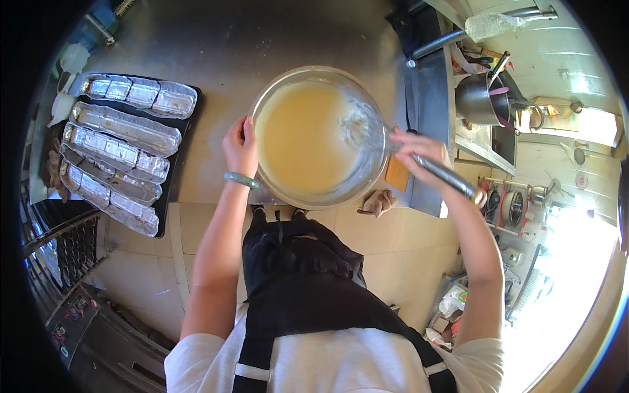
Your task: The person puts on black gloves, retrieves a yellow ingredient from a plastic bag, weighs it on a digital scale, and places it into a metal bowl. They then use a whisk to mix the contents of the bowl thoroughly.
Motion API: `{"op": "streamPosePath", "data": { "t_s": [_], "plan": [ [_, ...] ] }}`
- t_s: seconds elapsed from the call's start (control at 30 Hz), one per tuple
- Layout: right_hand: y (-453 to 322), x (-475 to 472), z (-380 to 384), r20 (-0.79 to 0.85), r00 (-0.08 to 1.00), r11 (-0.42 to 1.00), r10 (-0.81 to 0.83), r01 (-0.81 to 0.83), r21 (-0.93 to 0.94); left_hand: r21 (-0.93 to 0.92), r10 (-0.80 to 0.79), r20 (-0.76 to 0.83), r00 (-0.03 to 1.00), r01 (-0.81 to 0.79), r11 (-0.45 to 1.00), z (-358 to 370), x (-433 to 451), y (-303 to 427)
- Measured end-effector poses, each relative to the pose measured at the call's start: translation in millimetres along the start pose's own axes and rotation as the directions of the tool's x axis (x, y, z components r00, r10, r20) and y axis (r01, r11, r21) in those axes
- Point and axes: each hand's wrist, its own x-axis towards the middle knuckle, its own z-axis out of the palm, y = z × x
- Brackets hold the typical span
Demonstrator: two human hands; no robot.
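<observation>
A large metal mixing bowl (314,204) stands at the edge of the steel worktop, holding pale yellow batter (304,137). My left hand (242,147) grips the bowl's left rim, thumb on top. On the right, my right hand (422,154) is closed around the metal handle of a whisk (442,177); its blurred wires reach into the batter by the bowl's right wall. A crumpled beige cloth (378,203) lies at the worktop edge, lower right of the bowl.
To the left, a black tray (194,105) holds several long foil-lined moulds (125,127). Right of the bowl lie a long dark knife (409,105) and an orange-brown board or scraper (397,174). Beyond them, a steel pot (474,100) with utensils stands near the sink.
</observation>
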Motion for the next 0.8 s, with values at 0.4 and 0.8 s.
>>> {"op": "streamPosePath", "data": {
  "t_s": [0.4,0.8],
  "plan": [
    [-68,-4,154,-0.304,0.923,0.944,0.236,-0.143,0.298,-0.062,0.016,-0.001,1.000,-0.016,0.998,0,-3,-4],
    [-41,14,149,-0.196,0.979,0.995,0.053,-0.036,0.089,0.024,0.013,0.026,1.000,-0.014,1.000,-2,-6,11]
  ]
}}
